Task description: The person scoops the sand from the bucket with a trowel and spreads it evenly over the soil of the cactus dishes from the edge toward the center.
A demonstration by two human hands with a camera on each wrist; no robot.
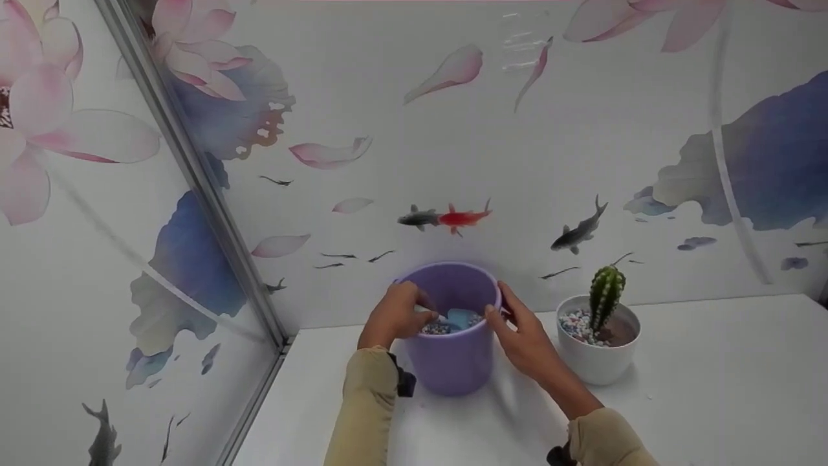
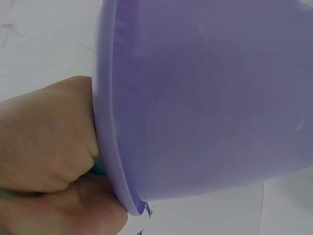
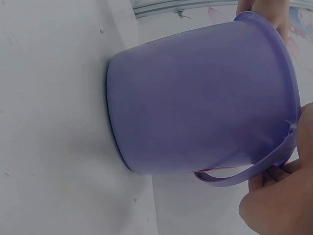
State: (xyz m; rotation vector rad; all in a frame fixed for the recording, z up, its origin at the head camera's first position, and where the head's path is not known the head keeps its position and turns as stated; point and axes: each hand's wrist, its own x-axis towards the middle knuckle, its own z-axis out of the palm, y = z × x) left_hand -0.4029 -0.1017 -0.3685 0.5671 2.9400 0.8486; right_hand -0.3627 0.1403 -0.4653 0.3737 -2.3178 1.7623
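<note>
Purple bucket (image 1: 451, 366) upright near the tabletop's (image 1: 724, 375) back edge, toward the back left corner; gravel (image 1: 435, 329) and blue scoop (image 1: 460, 318) inside. Left hand (image 1: 398, 310) reaches over the rim, fingers curled on the scoop's handle. Right hand (image 1: 527, 340) pinches the opposite rim. White pot (image 1: 598, 367) just right: cactus (image 1: 606, 298), coloured pebbles (image 1: 576, 323). Wall (image 1: 517, 162) close behind; tabletop extends rightward.

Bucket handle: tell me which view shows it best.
The right wrist view: there the handle shows plainly as a curved band along the bucket. In the head view I cannot make it out; the left wrist view shows the bucket's side, no handle.
</note>
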